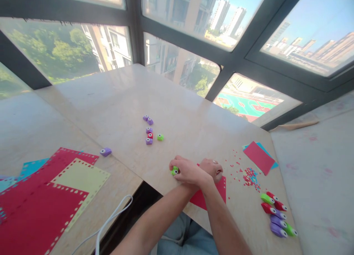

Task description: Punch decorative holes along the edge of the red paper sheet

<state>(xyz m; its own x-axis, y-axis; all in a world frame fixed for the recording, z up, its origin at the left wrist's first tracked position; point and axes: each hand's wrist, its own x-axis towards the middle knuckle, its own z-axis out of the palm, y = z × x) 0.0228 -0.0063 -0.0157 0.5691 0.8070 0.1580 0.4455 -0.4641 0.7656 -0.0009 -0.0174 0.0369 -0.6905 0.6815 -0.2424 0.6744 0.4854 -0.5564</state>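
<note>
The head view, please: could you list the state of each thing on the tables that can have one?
Left hand: pressing on the red sheet.
Right hand: closed on the green punch.
Red sheet: flat, partly under the hands.
Loose punches: scattered, untouched.
Row of punches: lying side by side.
Paper bits: strewn.
Punched sheets: stacked, edges perforated.

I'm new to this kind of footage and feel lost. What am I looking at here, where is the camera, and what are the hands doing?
The one picture comes from a camera worn on a person's head, looking down at their own arms. No machine is involved. The left hand grips a small green punch; the right hand rests beside it on a red paper sheet. On the stone table lie more small punches, another row of punches at right, paper confetti, and punched sheets at left.
</note>
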